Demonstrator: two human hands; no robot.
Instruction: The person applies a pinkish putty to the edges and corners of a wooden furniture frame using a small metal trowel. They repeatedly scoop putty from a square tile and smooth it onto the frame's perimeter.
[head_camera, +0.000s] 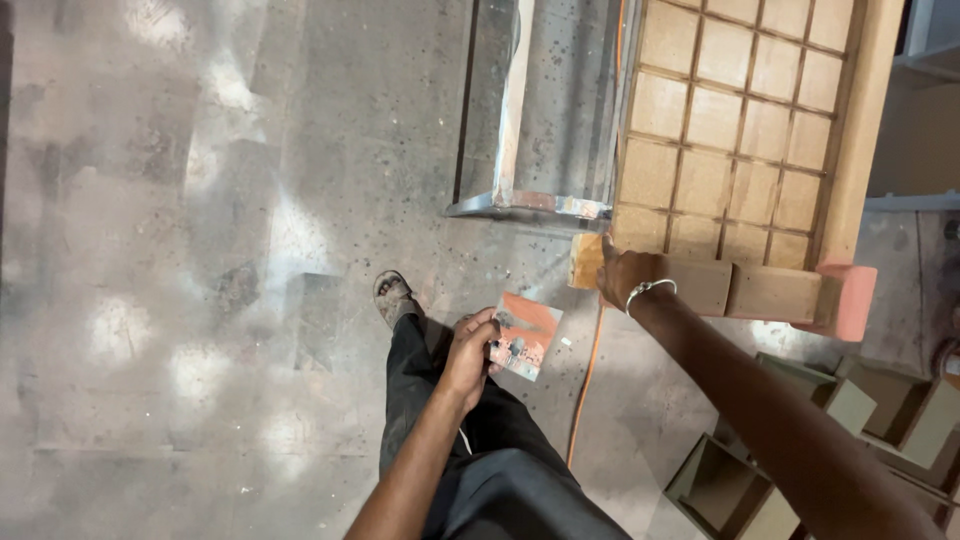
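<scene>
the right arm stretches forward and up from the lower right, its hand (622, 277) with a metal bangle at the wrist laid against the near corner of a wooden lattice frame (735, 120), fingers curled over a small wooden block (586, 260) at that corner, though i cannot tell how firmly they clamp it. the frame's long axis runs away from that hand, up and slightly right. the left hand (468, 352), bent in near the thigh, has its fingers closed on a flat reddish square pad (527, 335), held tilted just right of its knuckles, one corner pointing toward the block.
</scene>
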